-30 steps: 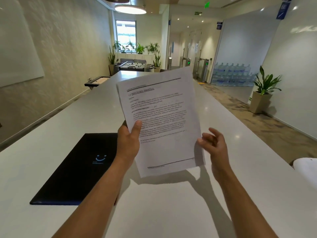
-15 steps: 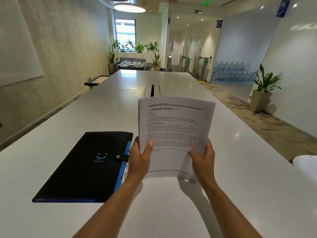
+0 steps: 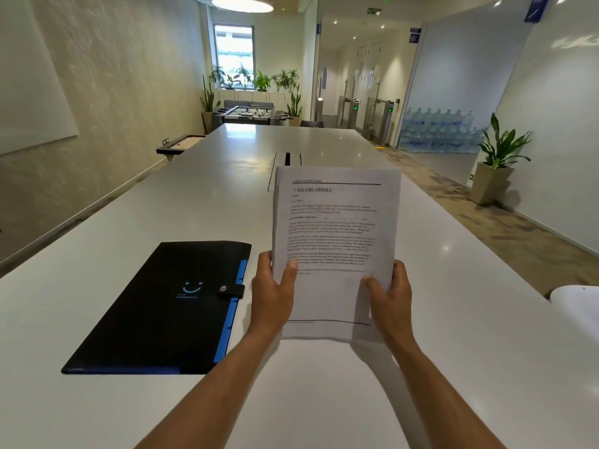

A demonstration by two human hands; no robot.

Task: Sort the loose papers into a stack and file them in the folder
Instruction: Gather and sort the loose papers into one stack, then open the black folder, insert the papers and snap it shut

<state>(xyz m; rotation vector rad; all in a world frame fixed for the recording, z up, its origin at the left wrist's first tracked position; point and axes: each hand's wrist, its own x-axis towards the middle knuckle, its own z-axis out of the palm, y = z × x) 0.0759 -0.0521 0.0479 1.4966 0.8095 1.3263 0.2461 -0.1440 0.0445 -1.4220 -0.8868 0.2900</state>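
Observation:
I hold a stack of printed white papers (image 3: 334, 234) upright in front of me, its bottom edge resting on or just above the white table (image 3: 162, 205). My left hand (image 3: 272, 296) grips the stack's lower left edge, thumb on the front page. My right hand (image 3: 389, 303) grips the lower right edge the same way. A black folder (image 3: 168, 306) with a blue spine edge, a smiley logo and a snap strap lies shut and flat on the table, just left of my left hand.
The long white table runs far ahead with a cable slot (image 3: 287, 158) in its middle behind the papers. A white rounded object (image 3: 580, 303) sits at the table's right edge. A potted plant (image 3: 496, 163) stands on the floor to the right.
The papers came down from a raised, tilted hold to upright near the table. My right hand, open a second ago, closed on the stack's right edge. The page edges look more even now.

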